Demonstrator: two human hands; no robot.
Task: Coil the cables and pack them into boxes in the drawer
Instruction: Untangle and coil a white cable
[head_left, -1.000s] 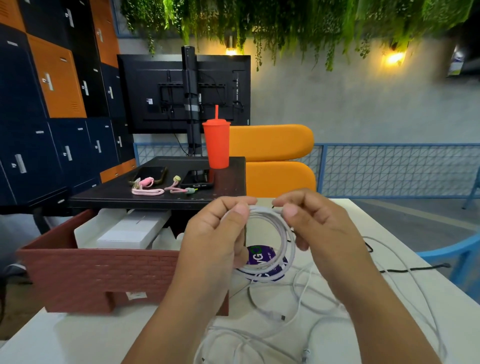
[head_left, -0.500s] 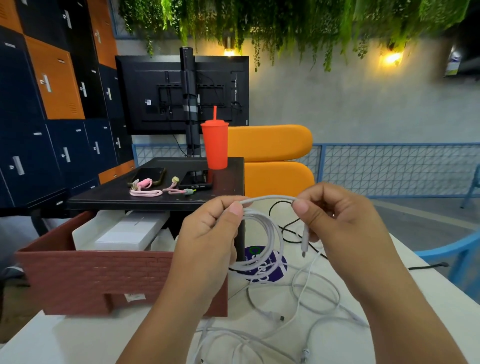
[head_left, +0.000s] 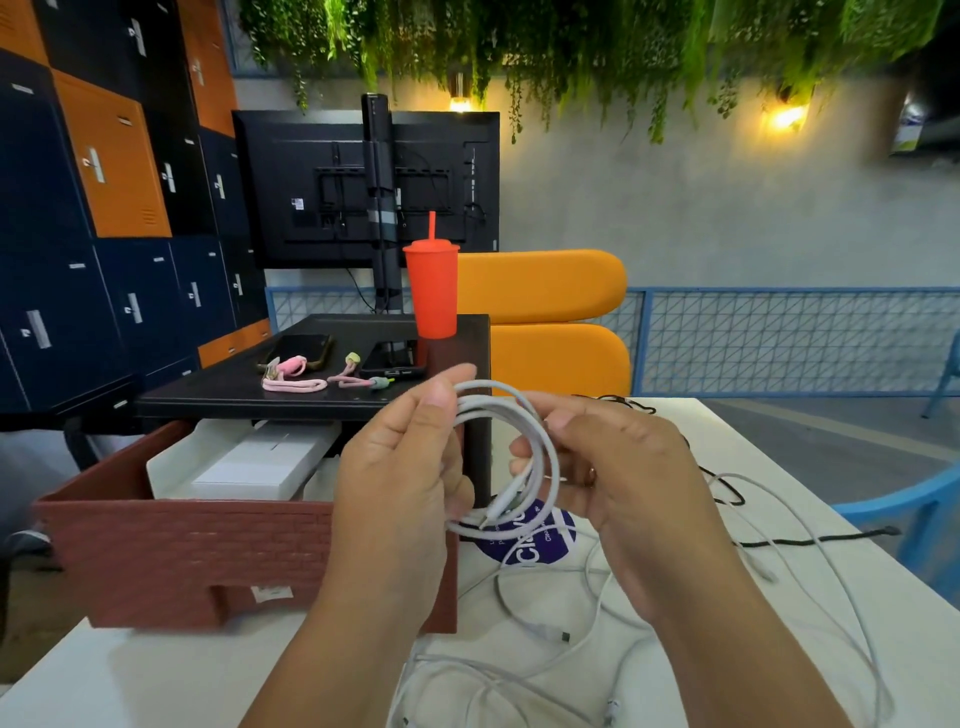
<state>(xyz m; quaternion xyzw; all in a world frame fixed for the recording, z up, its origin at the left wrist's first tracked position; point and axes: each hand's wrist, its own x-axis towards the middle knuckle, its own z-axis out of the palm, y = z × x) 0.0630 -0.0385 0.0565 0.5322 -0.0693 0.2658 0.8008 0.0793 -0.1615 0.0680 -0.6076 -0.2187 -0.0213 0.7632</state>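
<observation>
Both hands are raised over the near edge of a white table (head_left: 130, 675), right of centre. The left hand (head_left: 400, 467) pinches the top of a white cable coil (head_left: 491, 401) between thumb and curled fingers, with the back of the hand toward the camera. The right hand (head_left: 623, 478) meets the coil from the right; its fingers curl in round the loops, and one cable end with its plug hangs down inside the ring. The coil is held upright off the table, several turns deep, above a round purple sticker (head_left: 540, 543). Loose white cables (head_left: 565, 636) sprawl on the table below and to the right of the hands, tangled together. A black cable (head_left: 810, 540) lies farther right, toward the table edge. A brick-patterned red drawer (head_left: 197, 551) stands open left of the hands, holding a white box (head_left: 260, 465) with its lid on. A black shelf (head_left: 223, 387) sits over the far part of the drawer, carrying two phones, pink straps and a red cup (head_left: 431, 291) with a straw. Beyond the shelf are a monitor on a stand, orange seats, and lockers at far left.
</observation>
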